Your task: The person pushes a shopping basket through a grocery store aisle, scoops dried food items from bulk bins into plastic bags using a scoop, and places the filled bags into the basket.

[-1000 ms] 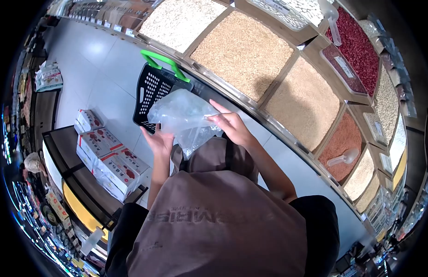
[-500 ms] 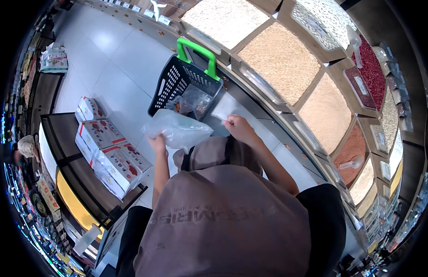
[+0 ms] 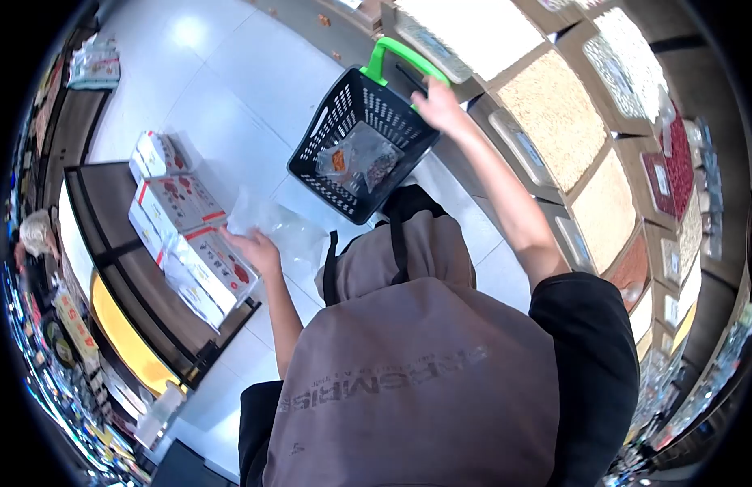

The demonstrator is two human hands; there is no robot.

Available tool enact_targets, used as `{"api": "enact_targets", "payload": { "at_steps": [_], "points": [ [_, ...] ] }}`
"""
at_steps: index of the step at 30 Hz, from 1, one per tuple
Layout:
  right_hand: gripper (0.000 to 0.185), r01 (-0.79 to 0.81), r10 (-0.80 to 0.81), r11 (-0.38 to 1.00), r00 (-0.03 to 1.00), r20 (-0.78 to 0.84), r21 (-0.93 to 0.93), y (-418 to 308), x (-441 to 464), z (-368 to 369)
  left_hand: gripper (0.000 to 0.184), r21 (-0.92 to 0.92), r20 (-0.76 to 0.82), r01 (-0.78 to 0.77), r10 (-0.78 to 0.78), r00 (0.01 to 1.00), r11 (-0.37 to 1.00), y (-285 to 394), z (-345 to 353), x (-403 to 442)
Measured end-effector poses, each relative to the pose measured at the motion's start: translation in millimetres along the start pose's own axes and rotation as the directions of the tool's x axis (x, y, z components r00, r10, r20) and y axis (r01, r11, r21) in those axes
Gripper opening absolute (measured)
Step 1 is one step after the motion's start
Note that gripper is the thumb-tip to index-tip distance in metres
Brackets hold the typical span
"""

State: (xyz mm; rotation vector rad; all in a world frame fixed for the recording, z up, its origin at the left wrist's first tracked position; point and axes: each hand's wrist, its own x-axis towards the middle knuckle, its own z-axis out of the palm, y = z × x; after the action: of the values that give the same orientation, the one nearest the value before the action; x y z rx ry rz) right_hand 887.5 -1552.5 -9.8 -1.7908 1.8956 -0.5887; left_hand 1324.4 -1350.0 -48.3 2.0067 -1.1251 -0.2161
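Observation:
My right hand is closed around the side of the bright green handle of a black perforated shopping basket. Inside the basket lie clear plastic bags, one with something orange in it and another with dark, small contents. To the left, my left hand has a thin, clear plastic bag in its grip; the bag hangs beside the basket, and its contents, if any, cannot be made out. The grip is partly blurred.
Red-and-white cartons are stacked on a low dark shelf at left. Bins of pale grain line the right side, with red beans farther over. A white-and-green sack sits at the far left.
My right hand has left its spot below the basket and moved up onto the green handle. The basket appears higher and farther right. My left hand has shifted slightly left with the bag.

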Motion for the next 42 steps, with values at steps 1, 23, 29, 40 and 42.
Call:
{"api": "enact_targets", "payload": {
  "at_steps": [1, 23, 29, 40, 42],
  "points": [
    [0.049, 0.005, -0.012, 0.995, 0.998, -0.067, -0.095, 2.8, 25.2, 1.5, 0.069, 0.083, 0.079, -0.076, 0.069, 0.994, 0.994, 2.4, -2.6, -1.0],
    [0.054, -0.416, 0.434, 0.889, 0.899, 0.063, -0.189, 8.8, 19.9, 51.9, 0.024, -0.123, 0.744, -0.227, 0.241, 0.623, 0.966, 31.0, 94.8, 125.0],
    [0.051, -0.651, 0.636, 0.741, 0.759, -0.14, -0.161, -5.4, -102.8, 89.7, 0.019, -0.494, 0.809, -0.288, 0.555, 0.194, 0.82, 29.3, 112.2, 143.7],
    [0.046, -0.943, 0.869, 0.319, 0.249, -0.428, 0.098, -159.8, -358.6, 241.8, 0.02, -0.51, 0.843, -0.3, 0.4, -0.359, 0.806, 32.3, 55.0, 32.1],
    [0.046, -0.911, 0.965, 0.19, 0.106, -0.238, 0.366, -203.9, -377.2, 256.5, 0.02, -0.595, 0.72, -0.305, 0.324, -0.614, 0.744, 16.1, 46.1, 4.4]
  ]
}}
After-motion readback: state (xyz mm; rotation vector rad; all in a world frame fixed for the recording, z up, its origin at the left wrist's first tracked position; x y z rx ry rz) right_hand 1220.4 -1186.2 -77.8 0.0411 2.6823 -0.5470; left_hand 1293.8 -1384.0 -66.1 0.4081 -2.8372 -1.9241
